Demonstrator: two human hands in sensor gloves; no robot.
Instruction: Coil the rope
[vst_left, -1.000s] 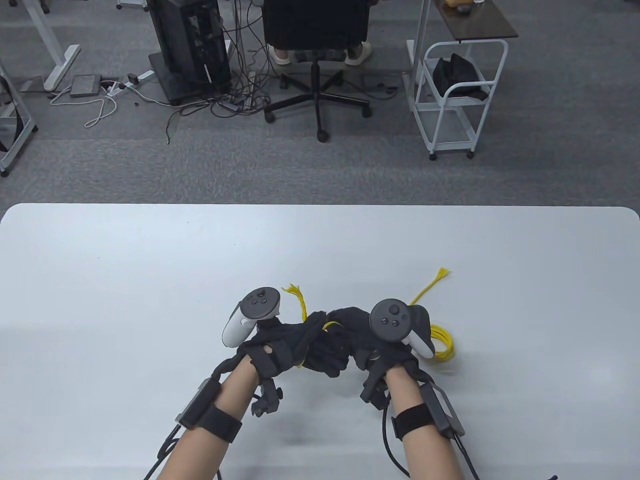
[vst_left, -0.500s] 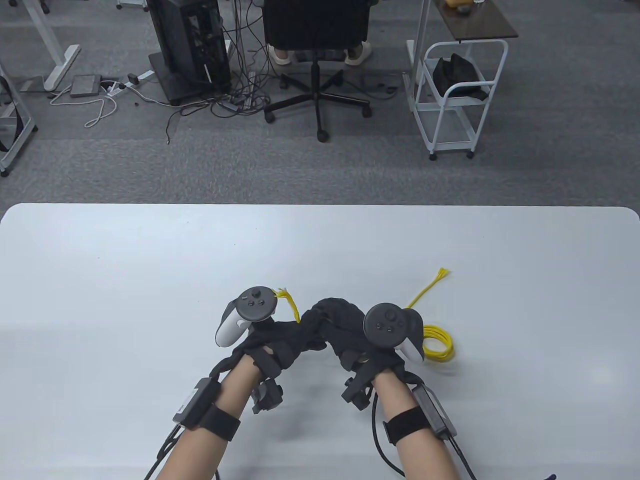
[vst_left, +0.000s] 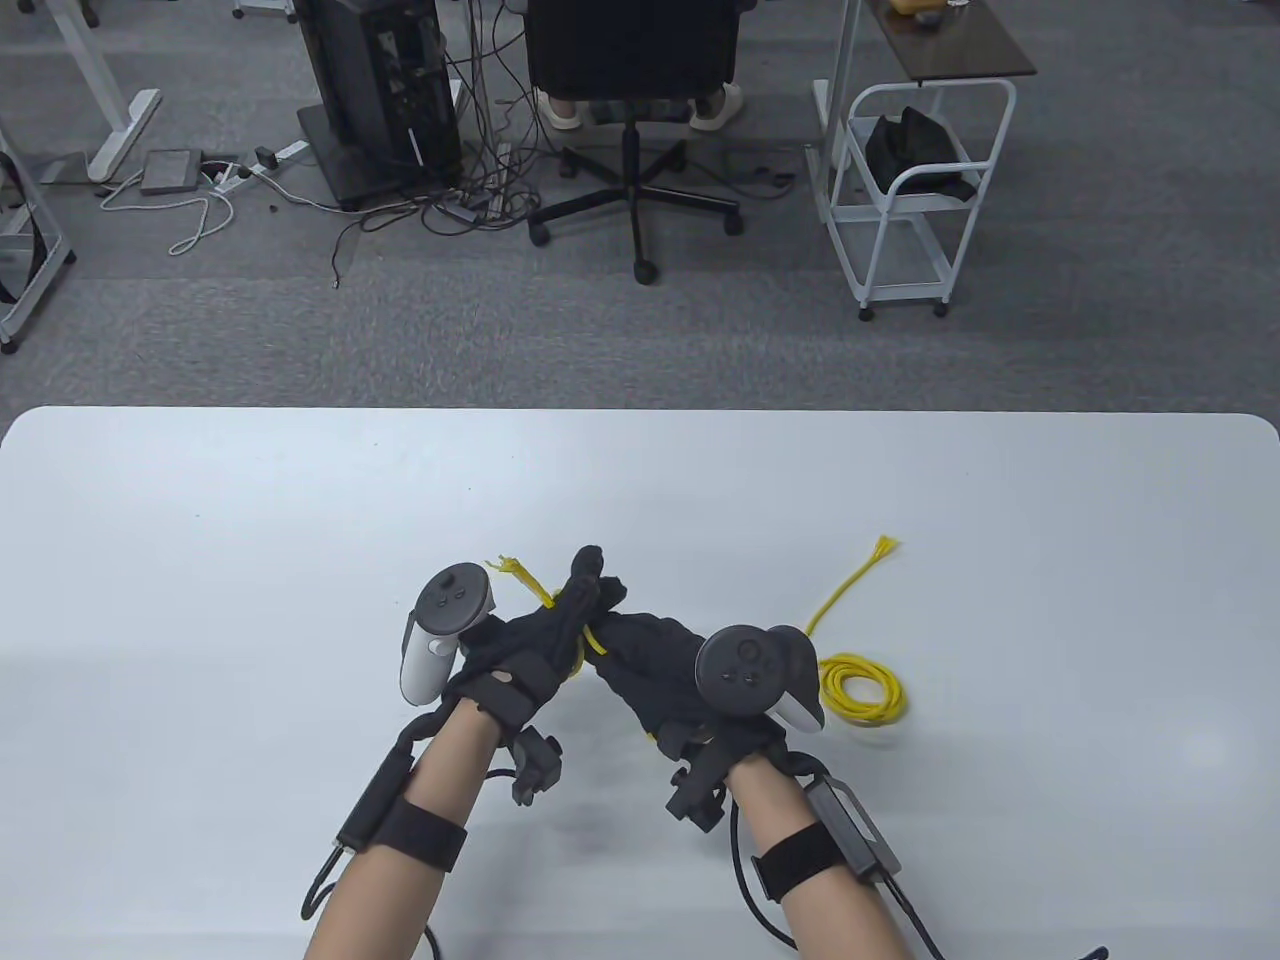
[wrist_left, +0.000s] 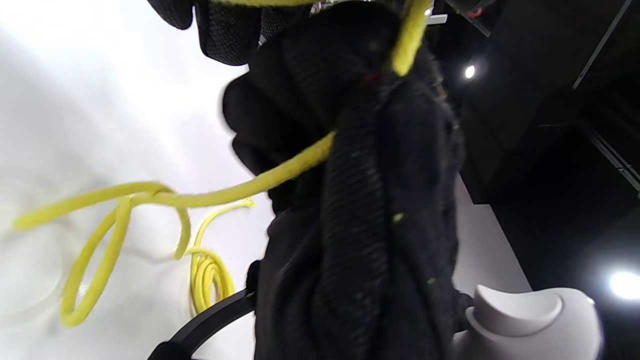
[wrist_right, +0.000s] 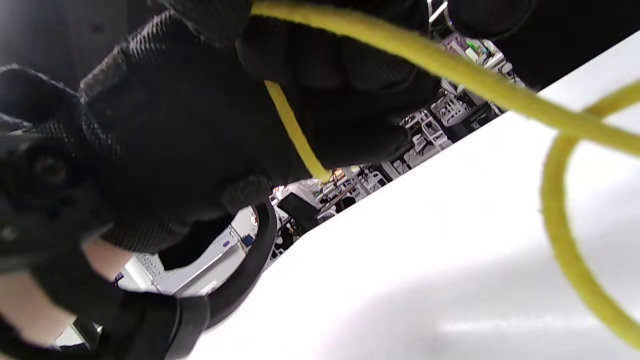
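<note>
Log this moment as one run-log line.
task: coil rope | left hand: grips yellow rope | right hand: grips rope | coil: on table, right | status: unfinished

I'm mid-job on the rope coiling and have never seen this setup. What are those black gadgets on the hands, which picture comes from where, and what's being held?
There is no machine here: these are a person's two hands in black sensor gloves. The controller-like gadgets are trackers strapped to the backs of the hands, not held. One picture looks down on the white table; the other two come from cameras on each wrist, so they look tilted and very close. The left hand and right hand meet near the table's middle and both hold a yellow rope between them. One frayed end sticks out beside the left hand. Part of the rope already lies as a small coil on the table to the right, with its other frayed end trailing away.
</note>
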